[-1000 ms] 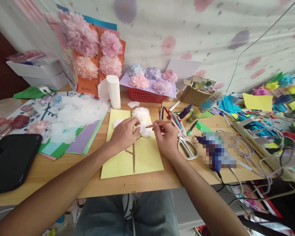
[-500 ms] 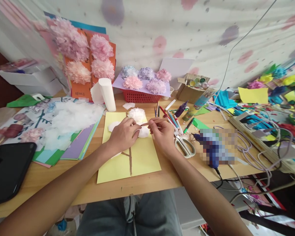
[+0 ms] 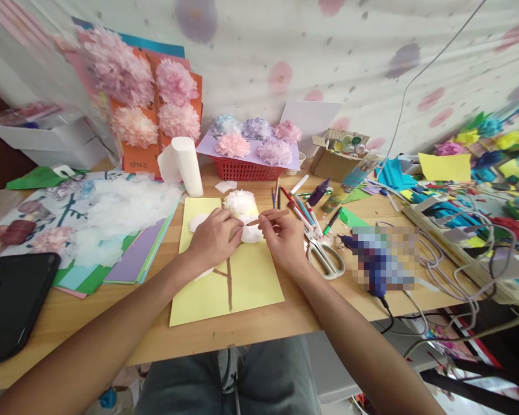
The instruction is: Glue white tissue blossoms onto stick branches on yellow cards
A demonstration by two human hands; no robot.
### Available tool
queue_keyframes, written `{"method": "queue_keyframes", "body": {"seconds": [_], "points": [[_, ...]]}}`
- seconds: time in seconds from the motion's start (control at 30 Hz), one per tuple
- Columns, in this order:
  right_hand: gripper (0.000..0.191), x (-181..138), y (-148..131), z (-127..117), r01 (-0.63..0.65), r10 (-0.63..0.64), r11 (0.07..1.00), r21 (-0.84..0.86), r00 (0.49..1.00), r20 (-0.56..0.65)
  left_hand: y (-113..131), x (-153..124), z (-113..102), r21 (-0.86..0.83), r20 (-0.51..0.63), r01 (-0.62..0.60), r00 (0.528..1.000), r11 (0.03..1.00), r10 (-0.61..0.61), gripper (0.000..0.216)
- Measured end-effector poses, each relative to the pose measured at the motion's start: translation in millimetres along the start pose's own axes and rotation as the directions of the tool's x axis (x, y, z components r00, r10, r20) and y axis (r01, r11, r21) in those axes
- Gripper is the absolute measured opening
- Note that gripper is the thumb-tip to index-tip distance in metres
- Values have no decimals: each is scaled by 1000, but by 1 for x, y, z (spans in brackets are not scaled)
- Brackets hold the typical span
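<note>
My right hand [image 3: 283, 239] pinches a thin flat brown stick [image 3: 281, 214], its left tip by the fingers of the other hand. Closed with its fingers curled, my left hand [image 3: 214, 235] is over the yellow paper [image 3: 255, 282]; what it grips, if anything, is hidden. On that sheet a brown branching stem [image 3: 229, 282] is drawn. A ruffled white paper flower [image 3: 240, 202] sits near its top. White round paper pieces [image 3: 251, 233] lie around and partly under my hands.
Scissors [image 3: 324, 256], several markers [image 3: 303, 213] and a blue glue gun [image 3: 374, 271] with cords lie right. Left are white tissue sheets [image 3: 130, 202], coloured papers [image 3: 132, 259] and a black device [image 3: 15, 305]. Behind stand a white roll [image 3: 187, 167] and a red basket [image 3: 251, 169].
The brown stick and my right hand have shifted slightly left. My left hand has moved a little. The rest of the table lies as before.
</note>
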State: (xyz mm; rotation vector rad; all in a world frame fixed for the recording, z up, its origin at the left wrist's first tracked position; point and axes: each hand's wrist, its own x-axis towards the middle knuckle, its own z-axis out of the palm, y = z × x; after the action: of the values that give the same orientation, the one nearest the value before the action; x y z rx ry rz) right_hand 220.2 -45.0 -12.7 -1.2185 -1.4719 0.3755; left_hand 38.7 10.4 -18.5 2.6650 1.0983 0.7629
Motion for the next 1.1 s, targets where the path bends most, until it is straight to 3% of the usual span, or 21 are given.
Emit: {"method": "queue_keyframes", "body": {"seconds": [0.2,0.33,0.6,0.73,0.83,0.93,1.03,1.1], "points": [[24,2,3,2,-47,45,998,31,997,57,3,-2,-1,-30,-40,-17,999,999,16,21],[23,2,3,0,-58,54,996,65,997,52,4,-3,-2,-2,-3,-61,998,998,60,23],[24,0,8,-8,-34,32,999,-3,984,-174,1,-5,1,-39,4,-11,1000,999,11,20],[22,-1,4,-11,19,-41,993,-117,982,-185,1,-5,0,-56,-6,-7,1000,998,6,19],[16,-8,-7,-18,134,-164,952,-273,982,-91,1,-6,-1,-56,2,-9,1000,998,9,18],[20,-25,-19,-28,309,-271,812,-495,951,150,1,-7,-5,-22,-17,25,1000,999,-25,19],[26,-52,-28,-33,449,-286,658,-605,892,350,2,-6,-11,18,-28,81,996,997,-81,22],[33,-70,-32,-32,463,-245,650,-603,878,411,4,-5,-19,49,-22,114,993,992,-113,24]]}}
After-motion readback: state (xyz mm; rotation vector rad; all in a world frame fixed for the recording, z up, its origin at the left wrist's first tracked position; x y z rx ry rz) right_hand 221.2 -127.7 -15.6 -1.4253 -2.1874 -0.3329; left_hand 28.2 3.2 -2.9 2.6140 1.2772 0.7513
